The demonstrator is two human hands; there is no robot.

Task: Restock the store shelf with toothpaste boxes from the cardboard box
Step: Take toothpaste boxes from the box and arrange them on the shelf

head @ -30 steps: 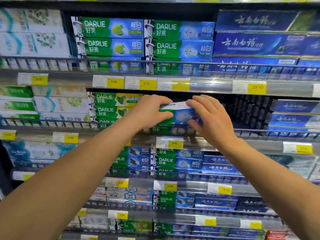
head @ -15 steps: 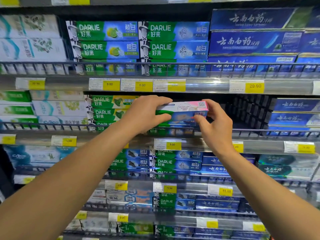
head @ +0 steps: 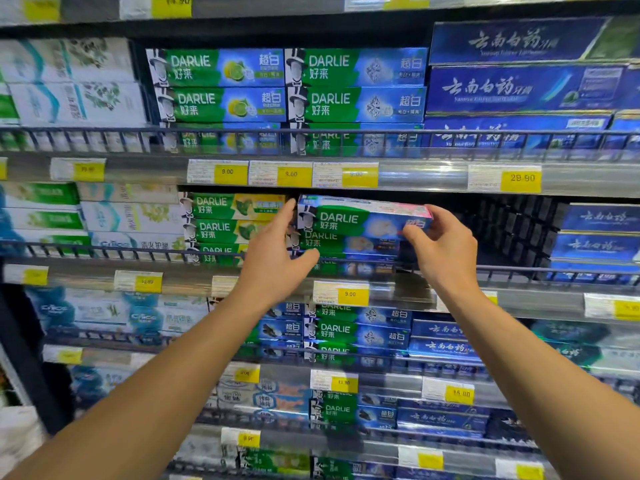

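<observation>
A green, blue and pink Darlie toothpaste box (head: 360,216) of cardboard sits at the centre of the frame, lying lengthwise on top of a stack of matching Darlie boxes (head: 346,245) on the grey metal store shelf (head: 173,277) with its wire front rail. The right hand (head: 441,251) pinches the box's pink right end between thumb and curled fingers, while the left hand (head: 277,258) is spread loosely, its straight fingertips touching the box's left end and its thumb reaching out below. Just right of the stack is a dark gap, then dark blue boxes (head: 595,237) at the right edge, with yellow price tags (head: 351,294) along the shelf front.
</observation>
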